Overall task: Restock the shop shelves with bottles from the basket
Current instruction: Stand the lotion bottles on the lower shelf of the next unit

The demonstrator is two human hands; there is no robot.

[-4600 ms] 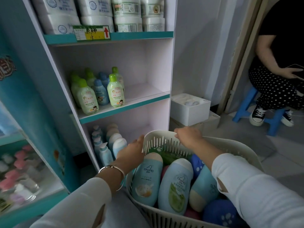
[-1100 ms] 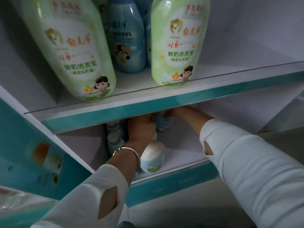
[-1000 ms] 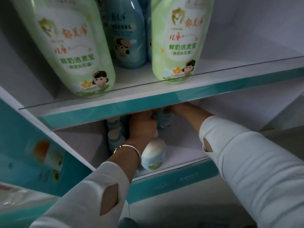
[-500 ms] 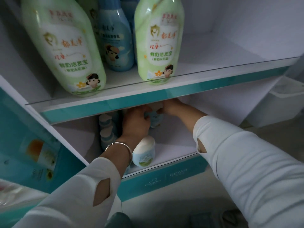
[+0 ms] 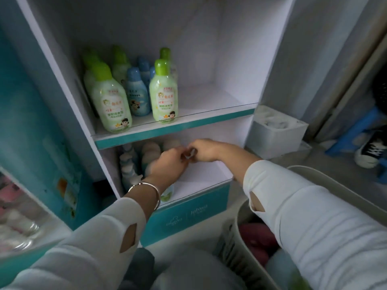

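I'm seeing both hands reaching into the lower shelf (image 5: 201, 174). The L hand (image 5: 167, 164), w/ a bracelet (image 5: 146, 191), and the R hand (image 5: 202, 150) are meeting fingertip to fingertip. Fingers are curling in around a small pale bit (image 5: 189, 154). It's too blurred, so I can't tell what it is or which hand is gripping it. Shelf bottles (image 5: 149, 152) are standing at the shelf's left, just beyond the L hand. The basket (image 5: 314, 174) is sitting near right under the R forearm, w/ a reddish bottle (image 5: 256, 237) lying inside. Green bottles (image 5: 164, 97) and blue bottles (image 5: 137, 95) are standing on the upper shelf (image 5: 209, 101).
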